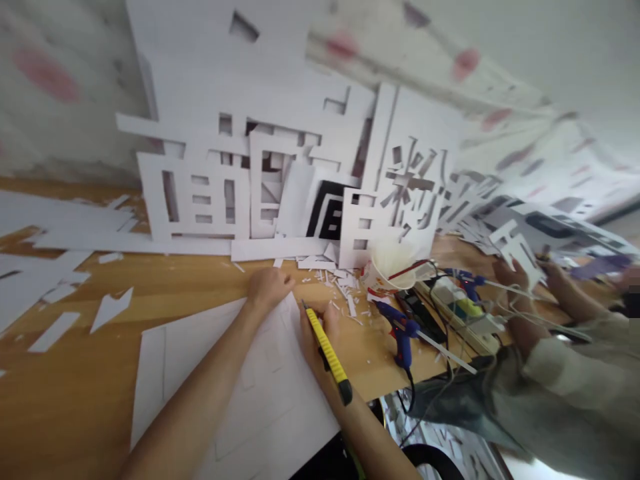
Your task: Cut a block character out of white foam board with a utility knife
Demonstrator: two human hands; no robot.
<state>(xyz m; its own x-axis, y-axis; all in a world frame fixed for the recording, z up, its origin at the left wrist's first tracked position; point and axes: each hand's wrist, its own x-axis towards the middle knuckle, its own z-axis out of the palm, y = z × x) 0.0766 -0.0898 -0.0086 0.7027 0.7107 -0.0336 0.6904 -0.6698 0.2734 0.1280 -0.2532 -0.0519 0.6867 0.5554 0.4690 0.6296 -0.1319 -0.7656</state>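
Note:
A large white board (pixel 270 393) with faint pencil lines lies flat on the wooden table in front of me. At its far edge rests my left hand (pixel 270 288), with the fingers curled in; what they hold, if anything, is hidden. My right hand (pixel 320 327) is closed around a yellow utility knife (pixel 326 347) with a black end, near the board's far right corner. The knife's tip points away from me and up to the left. Small white scraps (pixel 347 293) lie just beyond my right hand.
Cut-out white character panels (pixel 200 200) lean against the wall. On the right are a paper cup (pixel 383 277), a blue glue gun (pixel 403 333), another glue gun (pixel 467 283) and cables. Farther right, a person's hands (pixel 515 277) hold a white cut-out. White offcuts (pixel 55 330) lie left.

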